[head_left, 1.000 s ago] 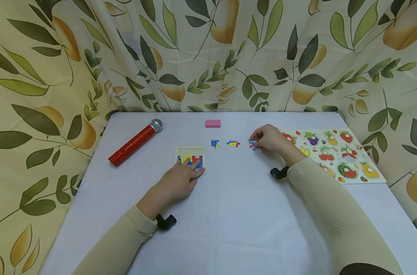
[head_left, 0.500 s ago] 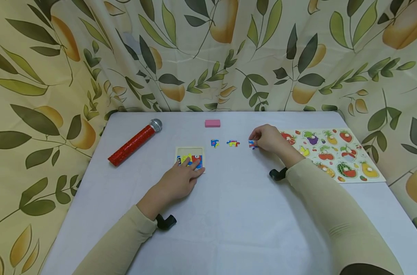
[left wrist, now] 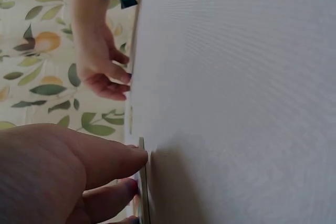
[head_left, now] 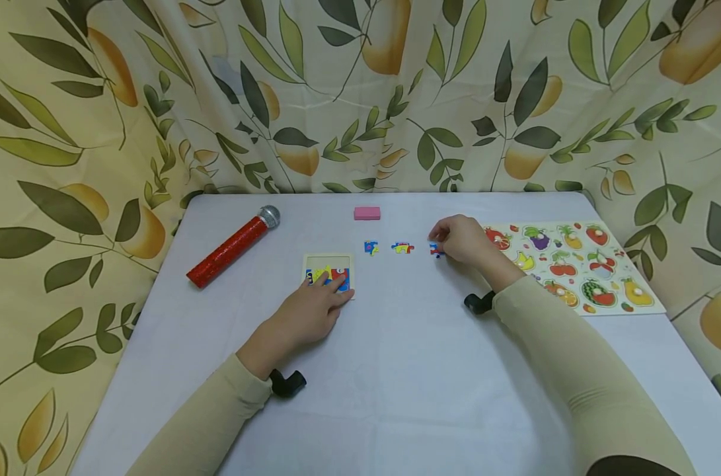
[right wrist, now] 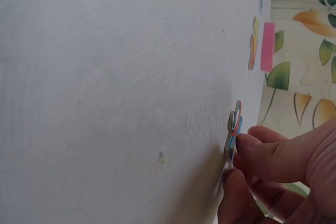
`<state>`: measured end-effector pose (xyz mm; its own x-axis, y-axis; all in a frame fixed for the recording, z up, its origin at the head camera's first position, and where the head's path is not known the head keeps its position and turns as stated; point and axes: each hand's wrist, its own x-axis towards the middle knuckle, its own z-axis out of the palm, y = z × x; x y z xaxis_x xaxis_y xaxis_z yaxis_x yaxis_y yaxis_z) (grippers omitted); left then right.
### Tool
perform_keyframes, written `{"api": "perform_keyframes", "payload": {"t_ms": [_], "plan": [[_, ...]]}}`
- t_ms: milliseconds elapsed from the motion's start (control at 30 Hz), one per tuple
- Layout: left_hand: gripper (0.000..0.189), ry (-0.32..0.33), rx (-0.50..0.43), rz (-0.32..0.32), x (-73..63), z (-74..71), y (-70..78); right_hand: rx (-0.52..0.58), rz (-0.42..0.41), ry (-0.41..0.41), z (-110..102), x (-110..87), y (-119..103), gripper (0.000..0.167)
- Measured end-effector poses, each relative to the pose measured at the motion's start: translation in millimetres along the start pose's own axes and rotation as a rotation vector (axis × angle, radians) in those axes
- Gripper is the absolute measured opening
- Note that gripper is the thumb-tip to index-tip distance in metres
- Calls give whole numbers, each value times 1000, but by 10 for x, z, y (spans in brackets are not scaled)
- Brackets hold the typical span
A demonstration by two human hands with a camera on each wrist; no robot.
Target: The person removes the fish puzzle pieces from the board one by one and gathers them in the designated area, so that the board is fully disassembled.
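My left hand [head_left: 312, 314] rests with extended, spread fingers on a small framed jigsaw puzzle [head_left: 328, 260]. Bright pieces fill its lower part and bare backing shows along the top. In the left wrist view the thumb lies at the edge of the puzzle frame [left wrist: 142, 142]. To the right, my right hand [head_left: 464, 241] pinches a blue and red puzzle piece [right wrist: 231, 137] by one end, close over the table; its fingers partly cover the piece. Two more loose pieces lie between the hands, a blue one [head_left: 371, 247] and a yellow and red one [head_left: 403, 248].
A pink block [head_left: 367, 213] lies behind the loose pieces. At the left is a red glittery microphone [head_left: 232, 248] with a silver head. A fruit picture board [head_left: 598, 268] lies at the right, partly under the right forearm. A patterned curtain [head_left: 360, 99] hangs behind the table.
My right hand has shifted very slightly left, with more of its fingers over the piece. The left hand stays on the puzzle.
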<state>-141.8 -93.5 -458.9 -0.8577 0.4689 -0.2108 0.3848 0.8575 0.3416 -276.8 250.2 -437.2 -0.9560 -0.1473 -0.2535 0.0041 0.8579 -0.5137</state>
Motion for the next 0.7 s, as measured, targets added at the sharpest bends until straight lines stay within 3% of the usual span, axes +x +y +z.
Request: {"api": "perform_keyframes", "payload": {"t_ms": [400, 500, 700], "plan": [[33, 155, -191, 52, -56, -59, -58, 23, -79, 61, 75, 31, -185, 27], [33, 162, -143, 67, -75, -62, -61, 32, -116, 57, 132, 43, -304, 26], [46, 46, 22, 51, -137, -6, -10, 24, -228, 12, 316, 48, -616, 28]]}}
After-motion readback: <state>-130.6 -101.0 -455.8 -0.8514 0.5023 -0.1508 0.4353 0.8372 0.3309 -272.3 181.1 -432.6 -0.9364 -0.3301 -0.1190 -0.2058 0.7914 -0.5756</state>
